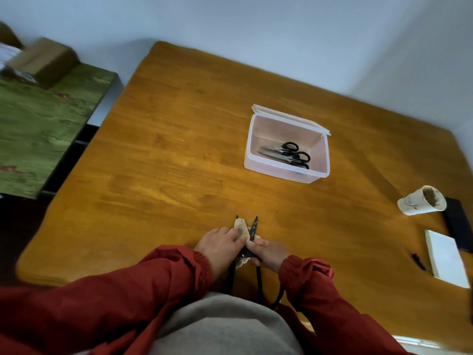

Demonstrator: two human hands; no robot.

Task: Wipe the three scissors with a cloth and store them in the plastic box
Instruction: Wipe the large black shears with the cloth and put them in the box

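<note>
Large black scissors lie open at the table's near edge, blades pointing away from me, long handles running back under my arms. My left hand pinches a dirty beige cloth around the left blade. My right hand grips the scissors near the pivot. Farther out on the table, right of centre, stands an open translucent plastic box, its lid folded back. Two black-handled scissors lie inside it.
A tipped white paper cup with brown residue lies at the right, beside a dark flat device, a white notepad and a black pen. A green-covered surface with cardboard boxes stands off the table's left.
</note>
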